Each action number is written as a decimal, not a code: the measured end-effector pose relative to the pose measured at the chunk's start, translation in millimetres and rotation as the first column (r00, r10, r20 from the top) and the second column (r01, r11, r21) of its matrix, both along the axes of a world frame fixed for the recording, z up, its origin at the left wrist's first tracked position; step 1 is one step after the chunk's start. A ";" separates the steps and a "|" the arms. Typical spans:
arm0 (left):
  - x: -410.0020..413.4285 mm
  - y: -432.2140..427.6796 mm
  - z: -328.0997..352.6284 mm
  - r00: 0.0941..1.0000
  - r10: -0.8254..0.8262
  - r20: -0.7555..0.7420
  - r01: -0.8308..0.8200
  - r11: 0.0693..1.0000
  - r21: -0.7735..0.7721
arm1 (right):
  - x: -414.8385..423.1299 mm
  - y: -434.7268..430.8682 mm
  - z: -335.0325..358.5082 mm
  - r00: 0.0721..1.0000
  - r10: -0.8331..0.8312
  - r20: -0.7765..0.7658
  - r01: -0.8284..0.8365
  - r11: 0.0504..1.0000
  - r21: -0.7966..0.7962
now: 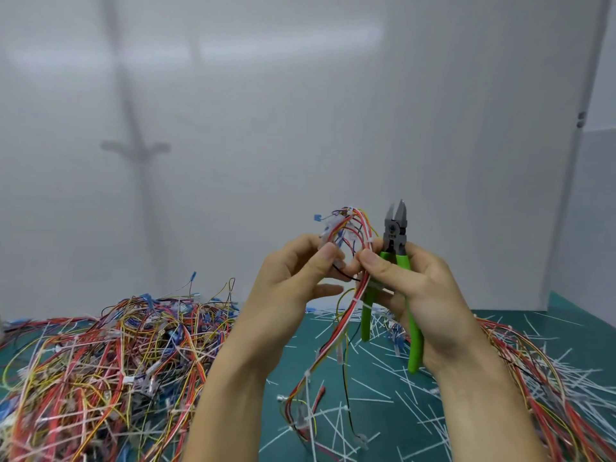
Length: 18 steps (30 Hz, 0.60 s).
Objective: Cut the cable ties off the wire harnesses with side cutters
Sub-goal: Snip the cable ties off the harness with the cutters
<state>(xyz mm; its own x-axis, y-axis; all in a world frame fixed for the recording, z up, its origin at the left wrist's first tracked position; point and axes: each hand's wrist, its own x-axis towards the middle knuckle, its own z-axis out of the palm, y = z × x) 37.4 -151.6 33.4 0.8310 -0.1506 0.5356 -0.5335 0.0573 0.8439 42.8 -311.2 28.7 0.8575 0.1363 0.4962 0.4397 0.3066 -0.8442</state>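
I hold a wire harness (350, 228) of red, yellow and white wires up in front of me, its tail hanging down to the green mat. My left hand (300, 278) pinches the looped upper part between thumb and fingers. My right hand (416, 295) grips green-handled side cutters (395, 235), jaws slightly apart and pointing up, while its thumb and forefinger also pinch the harness wires. A white cable tie (356, 300) wraps the bundle just below my hands. The cutter jaws stand clear of the wires.
A big tangled pile of harnesses (110, 361) covers the mat at the left. More harnesses (533, 378) lie at the right. Several cut white cable ties (383, 395) are scattered over the green mat (293, 355). A white wall stands close behind.
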 end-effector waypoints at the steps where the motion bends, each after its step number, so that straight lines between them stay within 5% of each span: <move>1: 0.6 -0.6 0.1 1.000 0.002 -0.008 -0.002 1.000 -0.025 | 0.7 0.2 -0.4 1.000 -0.005 0.002 0.005 1.000 -0.007; 8: 2.6 -2.6 -1.1 0.999 -0.037 -0.034 0.029 0.977 -0.209 | 3.3 -1.2 -1.6 1.000 0.022 -0.016 -0.022 0.999 0.030; 14: 3.2 2.5 0.4 0.974 0.224 0.003 -0.222 0.968 -0.119 | 5.1 -8.0 -2.4 1.000 0.007 -0.011 -0.007 0.999 0.043; 18: -0.4 13.4 4.9 0.983 0.172 -0.062 -0.175 0.983 -0.055 | 6.1 -7.8 -3.0 1.000 -0.019 -0.001 0.019 0.999 0.040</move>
<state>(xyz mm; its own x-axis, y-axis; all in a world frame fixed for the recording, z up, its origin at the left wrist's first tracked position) 37.1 -138.2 38.2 0.8711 0.0294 0.4903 -0.4909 0.0195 0.8710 48.9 -318.9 25.7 0.8602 0.1004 0.5000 0.4447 0.3320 -0.8319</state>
